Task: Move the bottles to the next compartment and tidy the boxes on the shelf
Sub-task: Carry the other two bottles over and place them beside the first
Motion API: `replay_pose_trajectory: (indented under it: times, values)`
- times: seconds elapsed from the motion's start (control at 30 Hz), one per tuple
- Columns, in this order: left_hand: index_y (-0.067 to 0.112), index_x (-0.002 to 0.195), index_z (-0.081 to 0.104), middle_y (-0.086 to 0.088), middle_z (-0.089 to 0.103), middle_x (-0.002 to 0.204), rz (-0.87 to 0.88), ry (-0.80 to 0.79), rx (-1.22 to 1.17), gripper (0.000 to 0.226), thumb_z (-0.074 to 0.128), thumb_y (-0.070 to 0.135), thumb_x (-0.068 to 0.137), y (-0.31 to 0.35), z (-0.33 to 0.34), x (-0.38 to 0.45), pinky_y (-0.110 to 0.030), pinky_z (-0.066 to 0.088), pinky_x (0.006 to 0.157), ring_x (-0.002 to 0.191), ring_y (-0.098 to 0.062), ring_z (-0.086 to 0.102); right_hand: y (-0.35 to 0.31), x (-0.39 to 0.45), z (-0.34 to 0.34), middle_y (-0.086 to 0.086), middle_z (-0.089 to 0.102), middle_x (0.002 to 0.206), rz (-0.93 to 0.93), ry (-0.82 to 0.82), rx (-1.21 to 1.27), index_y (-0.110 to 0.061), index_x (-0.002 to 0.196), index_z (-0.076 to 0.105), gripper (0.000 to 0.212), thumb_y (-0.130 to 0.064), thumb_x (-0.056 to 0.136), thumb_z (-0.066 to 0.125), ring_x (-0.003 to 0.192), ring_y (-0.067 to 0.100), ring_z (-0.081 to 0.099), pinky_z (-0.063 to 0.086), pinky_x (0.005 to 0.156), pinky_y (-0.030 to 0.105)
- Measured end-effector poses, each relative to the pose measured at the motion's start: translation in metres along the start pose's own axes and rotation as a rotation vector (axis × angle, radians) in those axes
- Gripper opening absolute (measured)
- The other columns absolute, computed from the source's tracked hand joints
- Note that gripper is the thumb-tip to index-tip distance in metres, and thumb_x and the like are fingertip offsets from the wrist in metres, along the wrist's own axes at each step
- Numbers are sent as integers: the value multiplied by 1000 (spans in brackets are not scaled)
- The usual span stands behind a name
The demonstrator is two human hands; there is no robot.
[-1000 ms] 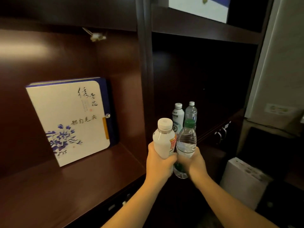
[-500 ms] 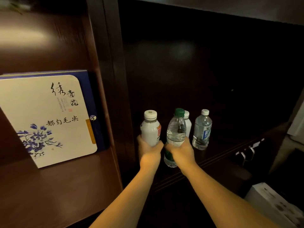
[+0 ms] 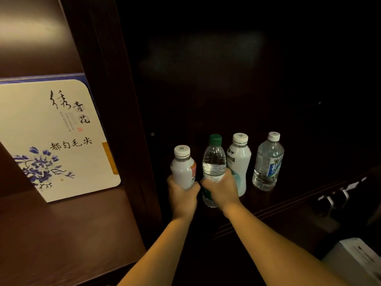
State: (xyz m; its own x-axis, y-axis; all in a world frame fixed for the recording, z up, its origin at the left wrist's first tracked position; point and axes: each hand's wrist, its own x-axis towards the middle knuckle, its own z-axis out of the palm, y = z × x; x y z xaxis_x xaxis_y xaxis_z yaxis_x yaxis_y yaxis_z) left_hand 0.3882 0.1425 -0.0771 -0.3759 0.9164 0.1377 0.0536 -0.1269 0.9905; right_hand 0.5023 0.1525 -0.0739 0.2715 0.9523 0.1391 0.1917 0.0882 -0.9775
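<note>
My left hand (image 3: 182, 195) grips a short white bottle (image 3: 183, 166) with a white cap. Beside it, my right hand (image 3: 220, 189) grips a clear water bottle (image 3: 213, 162) with a green cap. Both are upright inside the dark right compartment, near its front left. Behind them stand a taller white bottle (image 3: 240, 159) and a clear bottle with a blue label (image 3: 268, 162). A cream box with blue flowers and black script (image 3: 59, 139) leans tilted against the back of the left compartment.
A dark wooden divider (image 3: 115, 112) separates the two compartments. The right shelf's front edge (image 3: 288, 205) has metal handles (image 3: 334, 198) below it at the right. A white box (image 3: 358, 263) sits low at the bottom right.
My hands carried the two bottles rightward past the divider and deeper into the right compartment, close to the two standing bottles. The view swung right and down.
</note>
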Motion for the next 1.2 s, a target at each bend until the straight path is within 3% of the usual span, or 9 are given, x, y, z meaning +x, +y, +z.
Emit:
replay_pose_trajectory:
  times: [0.1,0.27,0.4,0.73,0.87,1.0,1.07,1.17,1.2]
  values:
    - [16,127,40,10,54,98,19,-6,-29,68,75,2,70,-4,0,1,-4,39,54,83,2,53,1,2,2,12,72,89,-14,-45,-12,-3,100,60,46,-25,63,74,85,30,69,56,80,52]
    - [20,126,38,14,54,99,41,-11,-62,69,74,-1,71,-8,0,-3,-4,43,55,82,4,57,1,2,1,10,72,81,-45,-61,-17,-8,89,62,31,-23,65,75,80,27,70,56,77,53]
    - [20,128,37,14,52,99,32,-21,-62,70,73,0,72,-3,-1,-3,1,41,52,83,3,56,-1,1,0,7,72,88,-22,-85,-31,-9,101,61,45,-31,65,77,86,25,70,56,83,51]
    - [19,139,27,-1,52,114,-36,-71,52,84,77,10,72,9,-8,-6,-16,38,62,90,-9,51,-4,-1,-1,2,73,97,14,-75,-79,-15,109,64,51,-34,67,85,92,19,69,57,85,44]
    - [20,146,21,-10,54,129,-103,-74,146,89,74,11,75,18,-14,-11,-26,44,78,101,-22,55,-4,-9,-2,5,70,106,78,-24,-57,-15,119,58,60,-30,68,87,93,21,67,54,77,36]
    - [15,152,6,-16,45,144,-153,-108,334,97,70,21,79,30,-22,-34,-35,43,98,127,-32,48,-7,-36,-2,-14,67,93,-58,113,7,-25,111,58,39,-22,78,81,86,4,65,45,65,16]
    - [15,148,20,-14,55,135,-72,-139,228,90,74,17,75,34,-34,-61,-30,45,95,121,-23,55,-16,-56,-1,-16,63,94,-133,216,16,-32,110,56,34,-20,84,74,88,6,61,44,71,19]
    - [27,122,47,7,65,114,-51,-228,-1,60,73,7,73,31,-71,-109,-7,44,80,98,12,59,-39,-91,-2,-18,63,97,-188,326,99,-43,100,57,34,-15,86,69,90,2,61,44,73,22]
    - [29,111,53,9,70,103,-24,-230,-22,50,73,6,72,28,-90,-123,-5,44,74,88,10,63,-48,-107,0,-16,65,96,-218,352,159,-43,95,60,34,-12,85,70,87,-1,62,44,73,20]
